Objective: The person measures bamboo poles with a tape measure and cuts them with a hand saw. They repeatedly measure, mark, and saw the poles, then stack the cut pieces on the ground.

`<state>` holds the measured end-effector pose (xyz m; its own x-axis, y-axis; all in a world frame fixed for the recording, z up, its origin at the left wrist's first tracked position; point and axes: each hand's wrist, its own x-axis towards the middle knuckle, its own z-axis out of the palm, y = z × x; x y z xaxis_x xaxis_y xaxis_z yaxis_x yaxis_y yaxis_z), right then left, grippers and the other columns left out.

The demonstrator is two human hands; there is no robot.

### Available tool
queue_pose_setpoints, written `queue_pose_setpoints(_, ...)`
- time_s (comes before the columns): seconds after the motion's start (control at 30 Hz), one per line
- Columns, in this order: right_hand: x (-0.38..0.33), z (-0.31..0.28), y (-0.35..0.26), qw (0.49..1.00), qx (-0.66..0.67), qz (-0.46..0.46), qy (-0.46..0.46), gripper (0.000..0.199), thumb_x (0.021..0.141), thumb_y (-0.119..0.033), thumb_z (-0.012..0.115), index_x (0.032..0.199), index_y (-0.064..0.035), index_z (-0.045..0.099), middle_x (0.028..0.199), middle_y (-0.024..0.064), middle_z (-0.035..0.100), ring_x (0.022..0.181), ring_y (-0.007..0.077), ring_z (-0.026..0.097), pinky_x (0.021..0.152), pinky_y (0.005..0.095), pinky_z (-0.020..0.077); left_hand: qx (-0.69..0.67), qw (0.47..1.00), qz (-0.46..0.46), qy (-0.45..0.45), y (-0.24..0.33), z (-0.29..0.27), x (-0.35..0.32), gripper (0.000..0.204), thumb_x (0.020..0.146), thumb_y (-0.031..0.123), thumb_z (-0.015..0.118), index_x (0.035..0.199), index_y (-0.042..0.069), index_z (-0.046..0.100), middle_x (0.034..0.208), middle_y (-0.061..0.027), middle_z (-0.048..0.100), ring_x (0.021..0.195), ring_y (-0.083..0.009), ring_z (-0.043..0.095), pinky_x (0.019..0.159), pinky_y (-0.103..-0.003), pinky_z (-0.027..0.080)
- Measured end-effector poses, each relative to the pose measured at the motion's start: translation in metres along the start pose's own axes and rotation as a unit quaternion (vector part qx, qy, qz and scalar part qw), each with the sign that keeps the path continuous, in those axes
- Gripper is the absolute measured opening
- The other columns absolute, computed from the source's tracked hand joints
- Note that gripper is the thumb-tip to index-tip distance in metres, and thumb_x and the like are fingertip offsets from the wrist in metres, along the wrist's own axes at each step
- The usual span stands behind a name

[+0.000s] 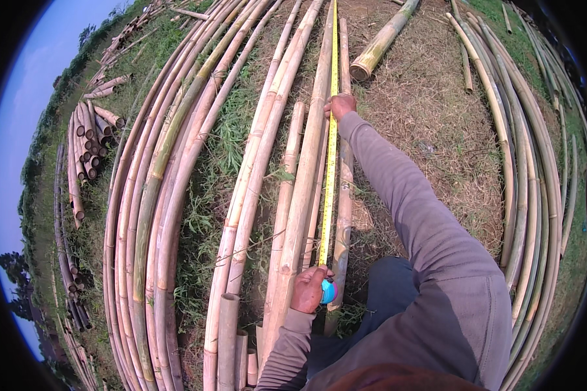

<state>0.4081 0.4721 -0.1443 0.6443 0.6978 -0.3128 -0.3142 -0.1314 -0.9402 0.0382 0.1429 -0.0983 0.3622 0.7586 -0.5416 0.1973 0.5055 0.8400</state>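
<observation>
- The blue tape measure case (pixel 329 291) is mostly hidden inside the left hand (pixel 308 289), which is curled shut around it; only a sliver of blue shows on the side toward the person's knee.
- The yellow tape blade (pixel 331 163) runs from that case up along the pale bamboo pole (pixel 306 176) and past the upper edge of the view, so its far end is cut off.
- The right hand (pixel 340 105) sits farther up the same pole, fingers closed down on the blade, pressing it against the bamboo (whether thumb and finger pinch it or merely press, I cannot tell).
- The near end of the measured pole lies just by the left hand; shorter cut stubs (pixel 228 339) stand out beside it, partly cut off by the lower edge.
- No containers are in view.
- Left of the measured pole lies a broad sweep of long bamboo culms (pixel 153 195) on grass, bent by the lens.
- Right of the pole, beyond bare dry grass, another bundle of long poles (pixel 535 169) curves along the rim.
- A thick greenish log (pixel 381 40) lies above the right hand, well apart from the tape.
- Far left of the pole, a stack of short cut bamboo (pixel 88 146) shows its hollow ends.
- The grey sleeve (pixel 404 189) covers the ground right of the pole.
</observation>
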Motion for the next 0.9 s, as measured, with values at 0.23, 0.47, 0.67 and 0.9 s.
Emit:
queue_pose_setpoints(0.23, -0.009, 0.000, 0.000, 0.999, -0.033, -0.001, -0.009, 0.019, 0.093, -0.005, 0.053, 0.101, 0.0057, 0.066, 0.080, 0.0192, 0.075, 0.061, 0.0262, 0.074, 0.054, 0.0356, 0.0566, -0.016, 1.000, -0.006, 0.001, -0.001, -0.001, -0.002, 0.031, 0.103, 0.024, 0.060, 0.093, -0.001, 0.075, 0.085, -0.0023, 0.071, 0.078, -0.0090, 0.060, 0.074, -0.027, 0.047)
queue_pose_setpoints(0.47, -0.011, -0.003, 0.008, 0.998, -0.065, -0.004, -0.016, 0.020, 0.094, -0.008, 0.054, 0.100, 0.0046, 0.068, 0.084, 0.0163, 0.077, 0.066, 0.0252, 0.075, 0.062, 0.0367, 0.0581, -0.013, 1.000, -0.005, -0.003, -0.002, -0.001, -0.003, 0.032, 0.104, 0.025, 0.059, 0.094, -0.001, 0.074, 0.087, -0.0027, 0.071, 0.079, -0.0090, 0.060, 0.074, -0.027, 0.048)
queue_pose_setpoints(0.67, -0.042, -0.024, 0.046, 0.926, -0.356, -0.077, -0.104, 0.034, 0.098, -0.026, 0.053, 0.105, 0.0025, 0.070, 0.099, 0.0176, 0.077, 0.080, 0.0303, 0.075, 0.079, 0.0392, 0.0580, -0.053, 0.998, 0.017, 0.036, -0.032, -0.028, -0.012, 0.024, 0.102, 0.022, 0.061, 0.101, 0.000, 0.072, 0.090, -0.0024, 0.069, 0.081, -0.0097, 0.060, 0.076, -0.027, 0.048)
queue_pose_setpoints(0.9, -0.226, -0.264, 0.156, 0.883, -0.442, -0.149, -0.051, 0.038, 0.095, -0.034, 0.064, 0.117, -0.0025, 0.068, 0.107, 0.0207, 0.072, 0.098, 0.0356, 0.070, 0.090, 0.0416, 0.0528, 0.072, 0.986, -0.049, 0.141, -0.073, -0.122, -0.108, 0.024, 0.099, 0.023, 0.070, 0.085, 0.005, 0.061, 0.077, -0.0013, 0.066, 0.071, -0.0081, 0.059, 0.067, -0.027, 0.049)
